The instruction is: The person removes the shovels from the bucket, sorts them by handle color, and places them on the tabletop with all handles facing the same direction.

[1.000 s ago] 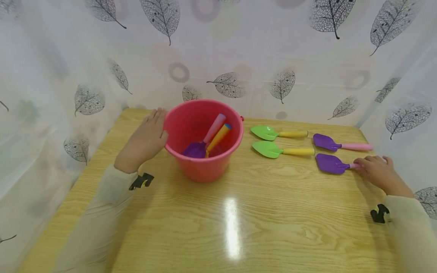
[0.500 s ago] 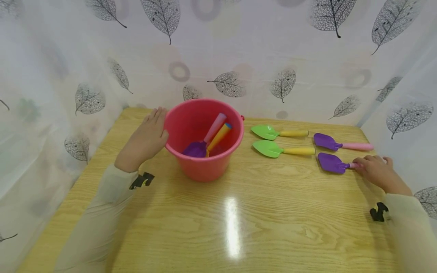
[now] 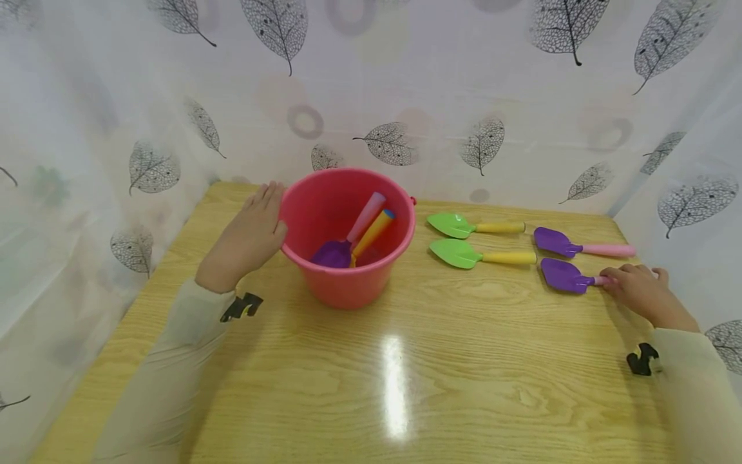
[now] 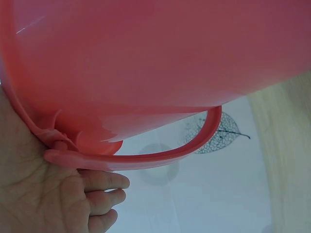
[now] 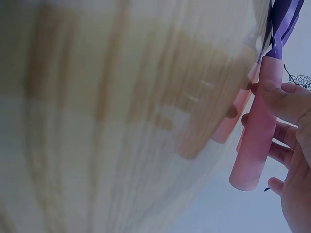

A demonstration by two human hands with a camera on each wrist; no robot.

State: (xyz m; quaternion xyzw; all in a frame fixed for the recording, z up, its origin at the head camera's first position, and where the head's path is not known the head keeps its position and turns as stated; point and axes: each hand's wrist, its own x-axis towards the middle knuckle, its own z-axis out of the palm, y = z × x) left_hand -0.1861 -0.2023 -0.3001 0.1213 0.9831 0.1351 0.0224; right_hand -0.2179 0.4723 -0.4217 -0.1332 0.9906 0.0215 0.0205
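On the left, my left hand rests against the side of a pink-red bucket, fingers straight. In the left wrist view its palm lies at the bucket's rim, beside the pivot of the bucket handle. Inside the bucket are a purple toy shovel with a pink handle and a yellow handle with a blue end; the latter's blade is hidden. At the far right, my right hand pinches the pink handle of another purple toy shovel between thumb and fingers, close over the table.
Just behind the gripped shovel lies a matching purple shovel. Two green trowels with yellow handles lie between it and the bucket. A leaf-print curtain rises behind the wooden table and along both sides.
The gripped shovel's blade has shifted very slightly right and away from me. Both hands and the bucket stay nearly where they were.
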